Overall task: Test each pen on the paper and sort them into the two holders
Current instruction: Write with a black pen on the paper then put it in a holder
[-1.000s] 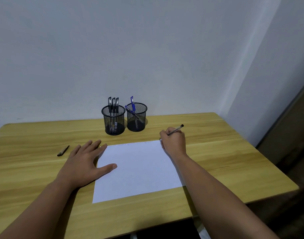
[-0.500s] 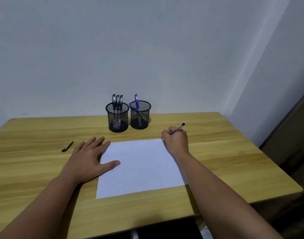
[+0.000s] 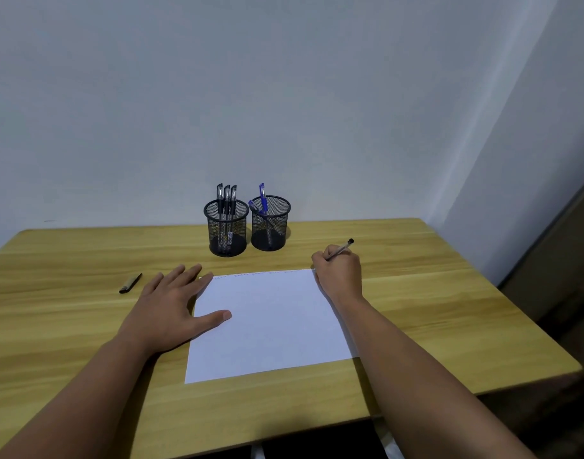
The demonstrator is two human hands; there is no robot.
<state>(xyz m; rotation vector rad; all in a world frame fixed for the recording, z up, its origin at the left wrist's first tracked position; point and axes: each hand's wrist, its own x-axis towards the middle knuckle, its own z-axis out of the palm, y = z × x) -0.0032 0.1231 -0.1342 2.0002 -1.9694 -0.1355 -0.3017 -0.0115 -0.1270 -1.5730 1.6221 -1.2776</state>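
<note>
A white sheet of paper lies on the wooden table, with faint scribbles along its far edge. My left hand rests flat, fingers spread, on the paper's left edge. My right hand grips a thin pen at the paper's far right corner; the tip is hidden by the hand. Two black mesh holders stand at the back: the left holder has three black-capped pens, the right holder has blue pens. A black pen cap lies loose to the left.
A white wall rises right behind the holders. The table's right edge drops off near a dark doorway or cabinet. The near table edge runs below my forearms.
The view has tilted and shifted slightly, so everything sits a bit to the right and higher. Both hands stay where they were on the paper; the pen keeps the same angle.
</note>
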